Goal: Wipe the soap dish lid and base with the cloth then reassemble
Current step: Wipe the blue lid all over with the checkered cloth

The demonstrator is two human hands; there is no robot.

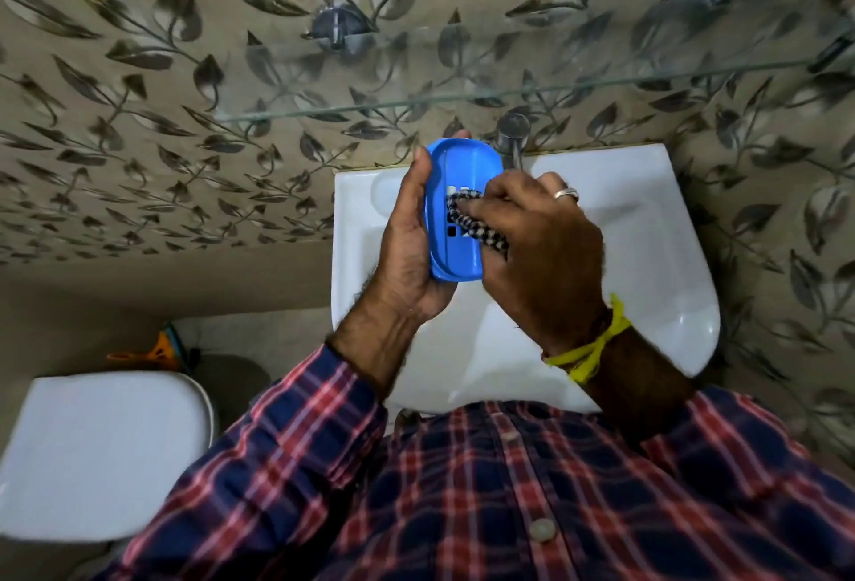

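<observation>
the left hand (407, 229) holds a blue soap dish part (462, 205) at the centre of the frame, above the white sink (647, 256). its fingers are clamped around the part's edge, thumb on the near rim, fingertips showing past the far end. the part has slots in its floor; whether it is the base or the lid cannot be told for certain, though the slots suggest the draining base. the other part is not in view.

the right hand (536, 238) has its fingers closed on a checked cloth (467, 222), pressing it into the part's hollow.

risks, as judged: the part is held by its edges only, so a firm wiping push could twist it loose and drop it into the sink. the cloth could snag in the slots. the tap (511, 136) stands just beside the far end and could be knocked.

surroundings: a bathroom. leaf-patterned wall tiles fill the upper frame, a glass shelf (509, 99) crosses above the tap, and a white toilet lid (102, 451) sits at lower left.
</observation>
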